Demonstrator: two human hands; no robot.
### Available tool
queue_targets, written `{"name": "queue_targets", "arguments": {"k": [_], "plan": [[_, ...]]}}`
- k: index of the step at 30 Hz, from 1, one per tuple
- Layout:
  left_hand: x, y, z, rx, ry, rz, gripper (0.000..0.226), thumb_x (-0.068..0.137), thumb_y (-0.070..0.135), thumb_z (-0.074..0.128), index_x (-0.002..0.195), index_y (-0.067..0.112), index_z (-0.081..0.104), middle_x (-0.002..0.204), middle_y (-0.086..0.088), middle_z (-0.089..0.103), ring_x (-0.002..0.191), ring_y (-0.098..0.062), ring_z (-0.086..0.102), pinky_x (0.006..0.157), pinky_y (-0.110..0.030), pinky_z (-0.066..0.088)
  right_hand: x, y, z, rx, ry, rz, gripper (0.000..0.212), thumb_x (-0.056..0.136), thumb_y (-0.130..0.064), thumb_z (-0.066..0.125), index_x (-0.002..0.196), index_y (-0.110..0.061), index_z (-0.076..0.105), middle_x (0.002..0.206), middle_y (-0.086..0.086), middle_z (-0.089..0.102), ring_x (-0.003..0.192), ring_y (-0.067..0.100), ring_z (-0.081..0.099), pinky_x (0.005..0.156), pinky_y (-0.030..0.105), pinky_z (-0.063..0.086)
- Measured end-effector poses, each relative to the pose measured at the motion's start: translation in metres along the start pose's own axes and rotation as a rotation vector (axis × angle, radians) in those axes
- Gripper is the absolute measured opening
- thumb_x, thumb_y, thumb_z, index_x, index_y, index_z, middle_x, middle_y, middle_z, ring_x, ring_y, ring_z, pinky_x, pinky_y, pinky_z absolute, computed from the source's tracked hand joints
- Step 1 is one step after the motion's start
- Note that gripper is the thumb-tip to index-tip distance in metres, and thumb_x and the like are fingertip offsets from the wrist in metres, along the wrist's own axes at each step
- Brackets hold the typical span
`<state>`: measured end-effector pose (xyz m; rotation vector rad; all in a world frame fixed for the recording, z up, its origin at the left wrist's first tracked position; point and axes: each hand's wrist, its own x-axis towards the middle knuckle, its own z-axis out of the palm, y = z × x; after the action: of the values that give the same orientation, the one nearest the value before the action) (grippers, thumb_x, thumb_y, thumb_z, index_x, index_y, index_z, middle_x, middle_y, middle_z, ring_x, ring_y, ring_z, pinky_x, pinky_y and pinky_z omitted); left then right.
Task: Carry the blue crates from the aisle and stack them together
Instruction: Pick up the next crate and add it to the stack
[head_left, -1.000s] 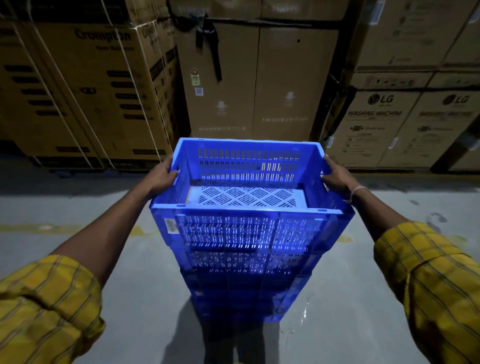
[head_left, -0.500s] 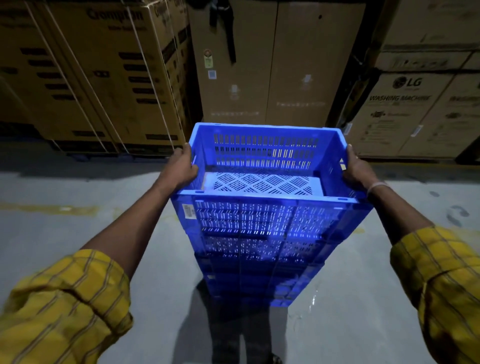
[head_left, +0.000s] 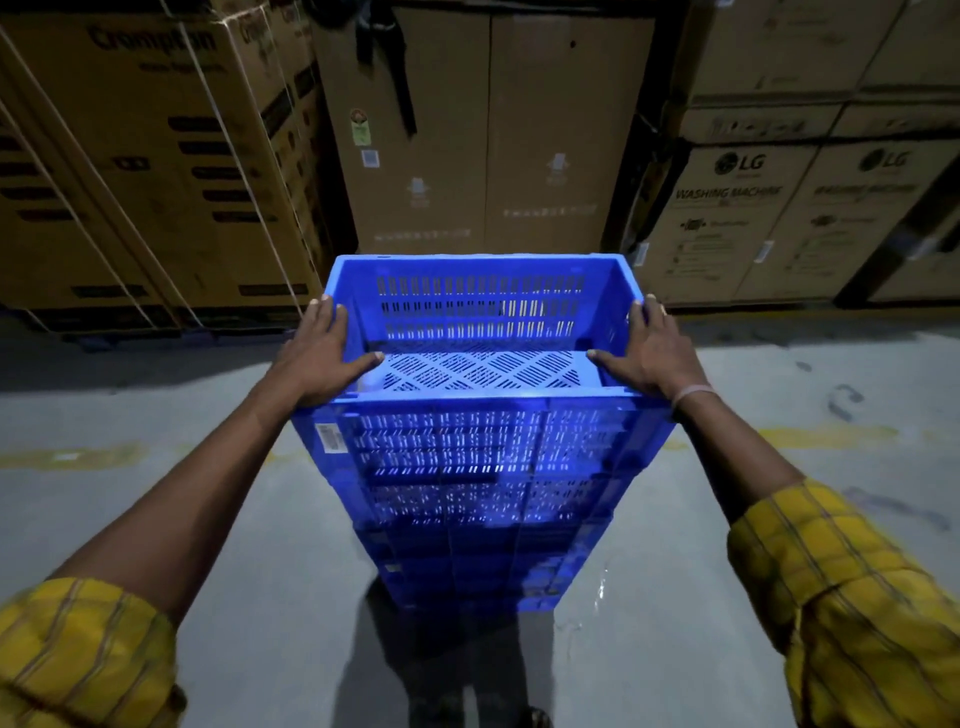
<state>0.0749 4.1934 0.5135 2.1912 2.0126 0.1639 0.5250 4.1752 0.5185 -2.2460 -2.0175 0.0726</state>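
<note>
Blue top crate (head_left: 478, 374) sits between flat, open hands, left (head_left: 317, 358) and right (head_left: 649, 353), resting on its rim.

A stack of blue crates (head_left: 483, 467) stands on the grey concrete floor (head_left: 156, 519), its top crate (head_left: 478, 312) open upward with a slotted base and slotted walls; the left hand (head_left: 317, 353) lies flat on the left rim, fingers (head_left: 332, 317) straight, thumb reaching inward over the near edge; the right hand (head_left: 649, 353) lies flat on the right rim likewise, a pale band at its wrist; both forearms come out of rolled yellow checked sleeves (head_left: 857, 597); a white label (head_left: 328, 436) sits on the near wall's left end; behind stand tall cardboard boxes (head_left: 488, 130), some printed Crompton (head_left: 156, 41) at left and LG washing machine (head_left: 727, 192) at right; faded yellow paint (head_left: 67, 457) marks the floor.
</note>
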Motion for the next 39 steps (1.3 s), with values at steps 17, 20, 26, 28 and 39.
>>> {"name": "queue_targets", "arguments": {"k": [17,20,26,28,39], "plan": [[-0.019,0.009,-0.005,-0.102,0.264,0.11,0.07,0.101,0.045,0.051,0.155,0.005,0.032,0.155,-0.02,0.042,0.143,-0.035,0.039,0.116,-0.046,0.036,-0.014,-0.006,-0.011,0.023,-0.035,-0.022,0.108,0.084,-0.083,0.038,0.159,-0.009,0.016,0.167,0.01,0.002,0.154,0.026,-0.003,0.124,0.048,0.008],[-0.035,0.012,-0.004,-0.093,0.273,0.148,0.067,0.104,0.043,0.046,0.157,0.005,0.031,0.157,-0.02,0.039,0.145,-0.033,0.037,0.118,-0.045,0.031,-0.026,-0.018,-0.007,0.058,0.0,-0.022,0.103,0.085,-0.084,0.031,0.159,-0.013,0.017,0.167,0.01,0.007,0.154,0.025,-0.001,0.123,0.051,0.001],[-0.068,-0.004,0.013,-0.03,0.229,0.111,0.072,0.104,0.058,0.028,0.162,0.015,0.021,0.167,-0.012,0.022,0.156,-0.029,0.014,0.125,-0.044,0.018,-0.062,-0.068,0.005,0.084,0.063,-0.153,0.088,0.092,-0.078,0.022,0.159,-0.021,0.021,0.167,0.009,0.01,0.155,0.024,-0.001,0.123,0.052,-0.003],[-0.079,-0.015,0.016,-0.1,0.202,0.111,0.077,0.101,0.066,0.021,0.163,0.02,0.014,0.17,-0.009,0.014,0.157,-0.028,0.007,0.126,-0.046,0.016,-0.073,-0.087,0.009,0.087,0.072,-0.196,0.085,0.093,-0.076,0.022,0.158,-0.021,0.023,0.167,0.009,0.013,0.155,0.024,-0.001,0.123,0.054,-0.003],[-0.206,-0.075,0.03,-0.167,0.212,-0.113,0.076,0.103,0.06,0.03,0.162,0.031,-0.007,0.17,-0.001,-0.016,0.156,-0.024,-0.014,0.124,-0.05,0.012,-0.114,-0.201,0.019,0.274,0.047,-0.522,0.083,0.095,-0.073,0.031,0.16,-0.024,0.018,0.168,0.006,0.007,0.155,0.024,-0.004,0.122,0.055,-0.008]]}}
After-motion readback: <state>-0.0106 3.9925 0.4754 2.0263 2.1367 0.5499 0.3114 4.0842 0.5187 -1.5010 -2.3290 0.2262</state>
